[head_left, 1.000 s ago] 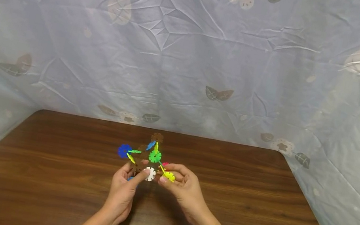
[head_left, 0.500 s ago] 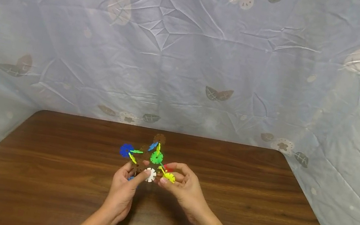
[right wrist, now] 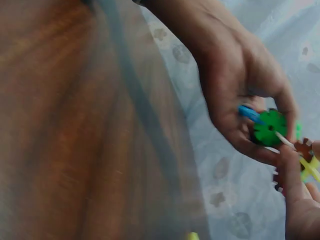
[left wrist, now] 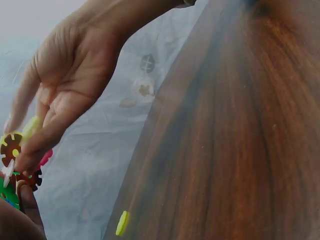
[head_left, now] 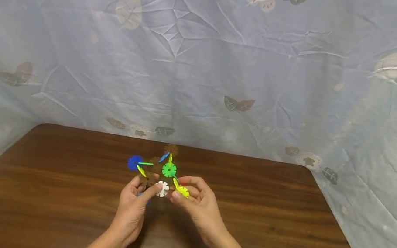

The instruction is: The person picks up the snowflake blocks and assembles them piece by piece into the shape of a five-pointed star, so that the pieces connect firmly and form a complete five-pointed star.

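Slotted plastic snowflake discs are linked into an open shape held above the table in the head view. My left hand (head_left: 132,207) pinches the shape at a white disc (head_left: 162,189), its thumb lying over the disc's edge. With thumb and fingers, my right hand (head_left: 204,208) grips a yellow disc (head_left: 182,191) on the near right side. Farther out stand a green disc (head_left: 169,170), a dark blue disc (head_left: 134,163) and a brown disc (head_left: 171,150). A red disc is mostly hidden by the right fingers. The left wrist view shows brown discs (left wrist: 10,149) close to the fingers.
The brown wooden table (head_left: 245,221) spreads below the hands. Grey-blue patterned cloth (head_left: 208,68) hangs behind and on both sides. A separate yellow piece (left wrist: 122,223) appears near the table's edge in the left wrist view; whether it rests there I cannot tell.
Both hands and the linked discs sit slightly farther left and higher in the head view, which has itself shifted a little. The red disc shows less. Both grips look the same.
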A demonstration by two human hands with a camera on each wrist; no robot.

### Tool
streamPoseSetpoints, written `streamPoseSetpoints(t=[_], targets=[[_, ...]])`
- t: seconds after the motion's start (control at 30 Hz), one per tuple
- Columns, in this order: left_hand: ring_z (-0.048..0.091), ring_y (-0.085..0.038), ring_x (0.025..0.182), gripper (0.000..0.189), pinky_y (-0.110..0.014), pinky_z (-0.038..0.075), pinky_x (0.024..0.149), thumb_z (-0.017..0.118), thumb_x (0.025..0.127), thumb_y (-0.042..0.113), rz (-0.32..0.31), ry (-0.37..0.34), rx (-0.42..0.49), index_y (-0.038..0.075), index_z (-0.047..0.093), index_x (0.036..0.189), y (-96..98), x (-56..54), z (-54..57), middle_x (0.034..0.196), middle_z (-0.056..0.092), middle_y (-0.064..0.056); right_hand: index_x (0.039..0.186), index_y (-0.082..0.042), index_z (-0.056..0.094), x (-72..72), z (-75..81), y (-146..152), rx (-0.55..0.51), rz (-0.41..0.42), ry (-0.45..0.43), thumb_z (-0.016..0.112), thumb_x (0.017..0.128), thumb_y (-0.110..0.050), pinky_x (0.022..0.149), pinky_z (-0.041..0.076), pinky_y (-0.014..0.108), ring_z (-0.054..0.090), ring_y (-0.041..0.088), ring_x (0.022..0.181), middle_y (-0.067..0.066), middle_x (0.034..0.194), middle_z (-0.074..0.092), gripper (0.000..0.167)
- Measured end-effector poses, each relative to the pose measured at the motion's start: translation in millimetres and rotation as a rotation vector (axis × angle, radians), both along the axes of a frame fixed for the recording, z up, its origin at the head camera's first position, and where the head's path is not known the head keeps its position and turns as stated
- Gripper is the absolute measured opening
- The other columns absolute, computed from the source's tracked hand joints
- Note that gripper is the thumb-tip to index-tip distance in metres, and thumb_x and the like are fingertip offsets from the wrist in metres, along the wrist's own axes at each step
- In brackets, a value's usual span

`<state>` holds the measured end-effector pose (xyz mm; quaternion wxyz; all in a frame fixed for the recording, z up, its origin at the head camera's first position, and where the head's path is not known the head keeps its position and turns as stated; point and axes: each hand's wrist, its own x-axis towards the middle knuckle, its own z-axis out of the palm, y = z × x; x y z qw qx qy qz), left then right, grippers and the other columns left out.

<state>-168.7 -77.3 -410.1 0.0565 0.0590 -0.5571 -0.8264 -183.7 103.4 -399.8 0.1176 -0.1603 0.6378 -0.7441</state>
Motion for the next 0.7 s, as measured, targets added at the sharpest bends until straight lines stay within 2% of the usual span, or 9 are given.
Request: streamPoseSetpoints(t=[0.1,0.23,0.3,0.37,0.43,0.5,0.57,0.7], targets=[[0.064,-0.003,0.107,0.028,-0.019,0.049,0.097,0.069,0.097,0.004,-0.013,-0.017,0.021,0.005,0.062,0.124,-4.7,-0.7,-0.2,0.108,0.074,0.013,0.138,0.004,0.049,-3.3,4.5,5.4,0.076,-0.018,0.044,0.066,0.104,-0.017,0.094,0.064,0.038,0.076,0.014,0.097,0.014,0.117,0.072,0.044],[0.064,0.0,0.101,0.028,-0.015,0.054,0.089,0.067,0.098,0.005,-0.048,-0.04,0.055,0.006,0.061,0.125,-10.4,-2.6,1.1,0.112,0.074,0.012,0.128,0.002,0.057,-9.4,6.1,15.1,0.177,-0.127,0.134,0.058,0.109,-0.021,0.074,0.065,0.033,0.073,0.018,0.084,0.028,0.112,0.07,0.03],[0.063,0.001,0.096,0.029,-0.014,0.055,0.084,0.067,0.098,0.004,-0.076,-0.046,0.065,0.006,0.06,0.126,-12.1,-3.7,2.0,0.113,0.073,0.011,0.127,0.003,0.059,-12.7,3.8,18.7,0.232,-0.141,0.146,0.058,0.109,-0.02,0.073,0.064,0.034,0.072,0.017,0.084,0.031,0.116,0.069,0.03],[0.063,0.001,0.092,0.031,-0.013,0.055,0.08,0.067,0.097,0.004,-0.107,-0.05,0.071,0.006,0.059,0.126,-12.5,-4.4,2.2,0.114,0.073,0.01,0.132,0.002,0.059,-15.5,-0.1,20.4,0.255,-0.083,0.11,0.059,0.108,-0.02,0.081,0.065,0.039,0.072,0.016,0.091,0.03,0.124,0.069,0.033],[0.064,0.001,0.088,0.033,-0.014,0.055,0.077,0.067,0.096,0.004,-0.142,-0.064,0.071,0.007,0.057,0.128,-12.1,-4.4,2.6,0.113,0.073,0.009,0.14,0.002,0.056,-17.5,-4.3,20.5,0.249,0.025,0.055,0.059,0.108,-0.021,0.094,0.063,0.049,0.074,0.019,0.101,0.028,0.132,0.068,0.039],[0.066,-0.002,0.086,0.035,-0.017,0.057,0.075,0.067,0.096,0.004,-0.182,-0.075,0.069,0.006,0.056,0.129,-11.3,-3.8,3.1,0.111,0.073,0.008,0.144,0.004,0.053,-18.1,-8.0,18.9,0.211,0.111,0.008,0.06,0.107,-0.019,0.101,0.06,0.052,0.074,0.02,0.105,0.026,0.136,0.067,0.044],[0.067,-0.005,0.081,0.036,-0.019,0.058,0.07,0.066,0.097,0.004,-0.215,-0.085,0.062,0.006,0.055,0.131,-11.2,-3.3,3.9,0.109,0.072,0.007,0.145,0.004,0.053,-17.9,-10.8,16.7,0.166,0.151,-0.023,0.062,0.106,-0.018,0.1,0.061,0.046,0.075,0.018,0.105,0.021,0.133,0.071,0.045],[0.071,-0.01,0.075,0.036,-0.021,0.061,0.068,0.065,0.099,0.007,-0.282,-0.084,0.053,0.004,0.053,0.133,-13.7,-2.9,7.1,0.104,0.07,0.003,0.144,0.004,0.054,-16.6,-13.4,13.4,0.09,0.137,-0.073,0.063,0.105,-0.018,0.094,0.062,0.029,0.073,0.01,0.104,0.007,0.127,0.075,0.045]])
